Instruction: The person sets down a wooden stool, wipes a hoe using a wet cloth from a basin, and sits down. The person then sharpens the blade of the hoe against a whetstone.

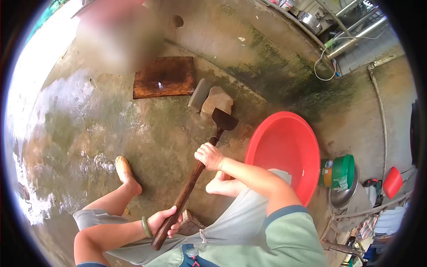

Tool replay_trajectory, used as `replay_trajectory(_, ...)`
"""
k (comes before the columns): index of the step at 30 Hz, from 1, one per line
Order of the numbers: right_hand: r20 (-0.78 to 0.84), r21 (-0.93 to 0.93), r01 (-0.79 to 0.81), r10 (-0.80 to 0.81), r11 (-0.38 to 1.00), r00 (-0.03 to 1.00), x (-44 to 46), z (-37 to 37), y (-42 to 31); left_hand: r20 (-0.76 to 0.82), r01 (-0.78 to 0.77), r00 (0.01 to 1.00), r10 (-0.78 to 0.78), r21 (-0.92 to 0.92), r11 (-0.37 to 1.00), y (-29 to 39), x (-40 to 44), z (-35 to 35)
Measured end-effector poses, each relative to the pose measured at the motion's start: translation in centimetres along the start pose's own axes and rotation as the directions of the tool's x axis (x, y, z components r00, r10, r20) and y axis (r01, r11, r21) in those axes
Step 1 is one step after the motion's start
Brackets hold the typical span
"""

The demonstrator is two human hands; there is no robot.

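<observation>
I hold a hoe point(192, 181) slantwise across my lap, its long brown wooden handle ending in a dark, flared metal blade point(224, 119). My left hand point(163, 222), with a green bangle at the wrist, is wrapped around the lower end of the handle. Higher up, my right hand point(209, 155) grips the handle below the blade. The blade is over the near edge of a rough brown stone point(218, 100); whether they touch, I cannot tell. Against that stone lies a grey rectangular block point(200, 95). A dark wet wooden board point(164, 78) lies just beyond.
To my right stands a large red basin point(307, 147), with a green bucket point(343, 171) and a metal bowl point(348, 193) beyond it. Wet concrete floor point(98, 129) surrounds my bare feet. Something blurred point(120, 38) covers the upper left. A metal pot point(310, 21) sits at the top right.
</observation>
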State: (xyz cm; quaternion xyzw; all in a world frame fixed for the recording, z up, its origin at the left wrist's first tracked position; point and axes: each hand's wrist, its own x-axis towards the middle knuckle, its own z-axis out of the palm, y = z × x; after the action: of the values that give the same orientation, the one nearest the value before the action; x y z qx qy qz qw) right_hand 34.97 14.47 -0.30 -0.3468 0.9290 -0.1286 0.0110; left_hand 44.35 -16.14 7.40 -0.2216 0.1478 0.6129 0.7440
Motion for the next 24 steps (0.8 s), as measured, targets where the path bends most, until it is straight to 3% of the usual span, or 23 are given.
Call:
replay_trajectory(2, -0.041, -0.044, -0.014, 0.012, 0.999, 0.999, 0.8, 0.8, 1.8, -0.187, 0.034, 0.982, -0.009, 0.131, 0.991, 1.8, 0.5, -0.5)
replay_trajectory(3, -0.005, -0.041, -0.036, 0.036, 0.999, 0.999, 1.4, 1.0, 3.6, -0.525, 0.120, 0.850, 0.053, 0.290, 0.949, 3.9, 1.4, 1.4)
replay_trajectory(4, 0.067, -0.063, -0.103, 0.108, 0.993, 0.992, 2.5, 1.2, 5.3, -0.630, 0.065, 0.723, 0.282, 0.468, 0.881, 5.5, 2.5, 1.7)
replay_trajectory(5, 0.074, -0.075, -0.146, 0.151, 0.987, 0.986, 3.6, 1.9, 6.7, -0.592, 0.074, 0.614, 0.522, 0.701, 0.709, 7.1, 2.8, 1.0)
replay_trajectory(6, 0.069, -0.091, -0.186, 0.193, 0.978, 0.979, 5.3, 1.2, 7.4, -0.535, 0.102, 0.529, 0.658, 0.810, 0.577, 8.6, 2.5, 1.3)
replay_trajectory(8, 0.094, -0.072, -0.184, 0.191, 0.980, 0.977, 5.9, 0.2, 7.3, -0.536, 0.172, 0.543, 0.647, 0.825, 0.539, 9.6, 1.2, 2.1)
replay_trajectory(10, 0.154, -0.022, -0.113, 0.115, 0.993, 0.981, 4.2, -0.8, 5.1, -0.448, 0.189, 0.720, 0.530, 0.861, 0.472, 6.1, 0.5, 3.1)
replay_trajectory(12, 0.213, 0.017, -0.045, 0.040, 0.999, 0.976, 2.2, -1.2, 2.1, -0.468, 0.190, 0.775, 0.425, 0.814, 0.550, 1.6, 0.3, 3.1)
replay_trajectory(14, 0.231, 0.032, -0.052, 0.043, 0.998, 0.972, 1.6, -0.7, 2.0, -0.479, 0.197, 0.737, 0.477, 0.827, 0.526, 2.7, 1.4, 3.5)
replay_trajectory(16, 0.128, -0.035, -0.086, 0.090, 0.996, 0.988, 3.0, 0.1, 4.6, -0.504, 0.277, 0.680, 0.532, 0.849, 0.450, 4.5, 1.7, 2.7)
replay_trajectory(18, 0.054, 0.026, -0.149, 0.147, 0.989, 0.988, 5.1, 0.2, 8.3, -0.485, 0.173, 0.692, 0.535, 0.831, 0.529, 9.1, 2.0, 3.3)
replay_trajectory(20, 0.063, 0.027, -0.176, 0.174, 0.984, 0.983, 6.1, -0.7, 9.6, -0.409, 0.104, 0.765, 0.497, 0.841, 0.531, 11.1, 0.9, 5.6)
replay_trajectory(22, 0.070, 0.055, -0.189, 0.185, 0.980, 0.980, 5.4, -2.0, 7.8, -0.423, 0.133, 0.792, 0.439, 0.823, 0.553, 9.6, 0.5, 6.2)
replay_trajectory(24, 0.211, 0.069, -0.146, 0.129, 0.987, 0.969, 3.6, -2.0, 4.7, -0.457, 0.130, 0.782, 0.425, 0.786, 0.605, 5.3, -0.2, 7.1)
